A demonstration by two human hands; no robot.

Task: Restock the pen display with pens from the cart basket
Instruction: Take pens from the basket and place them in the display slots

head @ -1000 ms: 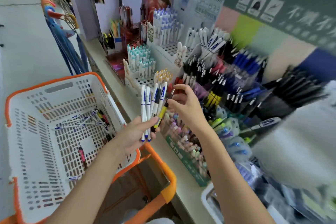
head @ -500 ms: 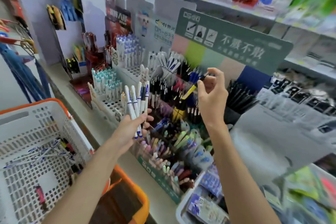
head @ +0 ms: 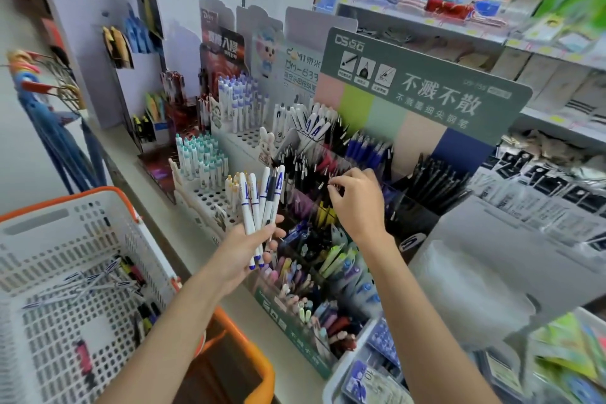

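1. The left hand (head: 249,249) clasps a bundle of white-and-blue pens (head: 260,203) by their lower ends. They fan out upright just off the front-left corner of the pen display (head: 423,82). Fanned like that, I judge, each pen can be plucked off singly by the other hand.
2. The right hand (head: 357,203) reaches over the display's middle compartments. Its fingers (head: 334,188) curl down among the clips of the black pens (head: 301,170). I cannot tell whether they pinch a pen or only part the row; the tips are lost among the barrels.
3. The display stands on the shelf ledge (head: 164,213), its compartments stepped upward toward the back edge. Each holds one kind of pen, clips up, so a shopper can see the colours.
4. A compartment of yellow pens (head: 324,215) sits just beneath the right palm, between the black row and the pastel pens along the front edge.
5. The cart basket (head: 82,203) rests below the ledge's near edge, on the left-hand side. Loose pens (head: 85,285) lie flat on its floor toward the right wall, so there is more stock to move.
6. My reading is that the step in hand is slotting pens into their matching compartment. The rows are crowded, so a careless push could tip neighbouring pens out of line.
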